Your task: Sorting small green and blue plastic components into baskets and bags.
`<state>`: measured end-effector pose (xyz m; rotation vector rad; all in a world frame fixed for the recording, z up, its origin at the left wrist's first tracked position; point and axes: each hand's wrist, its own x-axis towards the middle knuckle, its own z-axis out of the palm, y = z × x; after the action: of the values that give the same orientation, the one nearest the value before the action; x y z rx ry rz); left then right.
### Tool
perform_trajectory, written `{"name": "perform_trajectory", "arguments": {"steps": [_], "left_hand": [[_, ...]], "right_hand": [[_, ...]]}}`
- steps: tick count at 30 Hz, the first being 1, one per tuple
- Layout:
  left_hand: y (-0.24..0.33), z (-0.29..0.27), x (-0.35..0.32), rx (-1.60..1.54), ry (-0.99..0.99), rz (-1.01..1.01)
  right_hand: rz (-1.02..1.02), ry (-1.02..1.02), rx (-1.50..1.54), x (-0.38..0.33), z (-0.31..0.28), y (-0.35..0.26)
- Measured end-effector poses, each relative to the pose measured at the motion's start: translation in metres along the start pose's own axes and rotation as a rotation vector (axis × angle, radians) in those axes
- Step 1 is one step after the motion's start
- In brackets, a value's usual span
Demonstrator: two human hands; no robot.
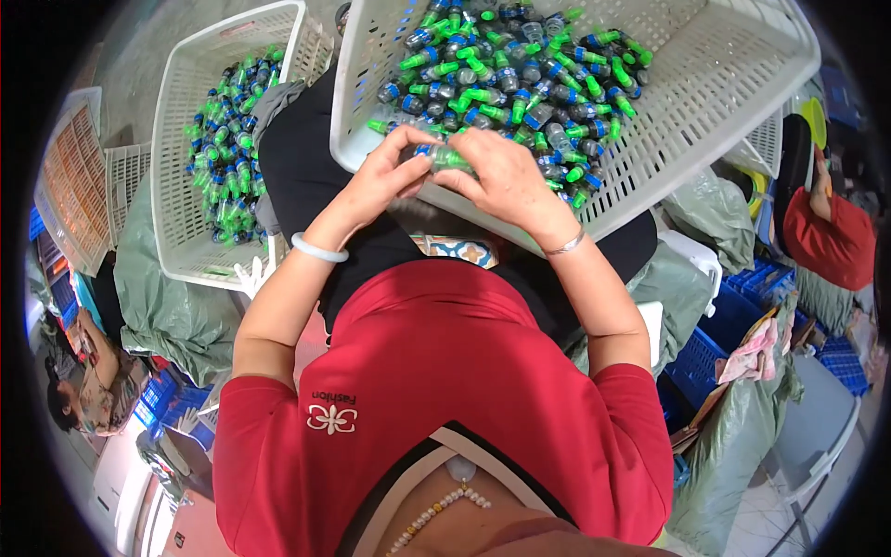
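Between my two hands is a small clear bottle-shaped piece (pixel 433 152) with a blue band and a green end. My left hand (pixel 394 172) pinches its blue-banded end between thumb and fingers. At the green end, the fingers of my right hand (pixel 497 172) are closed around it and partly hide it. Both hands are just above the near edge of a large white slatted basket (pixel 691 153). Inside it lies a heap of similar small bottle-shaped pieces (pixel 520 84), dark or clear with blue bands and bright green ends.
A second white basket (pixel 167 218) with more such pieces stands at the left. Green plastic sacks (pixel 172 311) lie beside it, and others on the right near blue crates (pixel 696 367). One person (pixel 831 237) sits at the far right, another (pixel 97 376) at the left.
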<state>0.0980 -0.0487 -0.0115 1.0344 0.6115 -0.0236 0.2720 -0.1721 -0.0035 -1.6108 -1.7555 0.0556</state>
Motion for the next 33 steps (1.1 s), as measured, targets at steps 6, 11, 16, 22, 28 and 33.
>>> {"name": "perform_trajectory", "arguments": {"steps": [6,11,16,22,28,33], "left_hand": [[-0.007,0.02,-0.024,0.443,0.038,0.463],[-0.02,0.027,-0.031,0.764,0.083,0.676],[-0.022,0.014,-0.044,0.584,0.249,0.507],[0.006,-0.153,-0.067,1.055,0.976,0.74],[0.027,-0.113,-0.07,0.904,0.84,0.858],[0.006,0.086,-0.022,0.663,0.176,0.586]], "right_hand": [[0.584,-0.204,0.669,-0.025,0.002,-0.025],[1.153,-0.249,1.439,-0.036,-0.01,-0.045],[0.941,-0.095,0.956,-0.05,-0.002,-0.068],[0.674,0.372,0.135,-0.135,-0.073,-0.078],[1.053,0.566,-0.763,-0.324,-0.142,-0.084],[1.432,0.385,-0.794,-0.409,-0.131,-0.136]]}}
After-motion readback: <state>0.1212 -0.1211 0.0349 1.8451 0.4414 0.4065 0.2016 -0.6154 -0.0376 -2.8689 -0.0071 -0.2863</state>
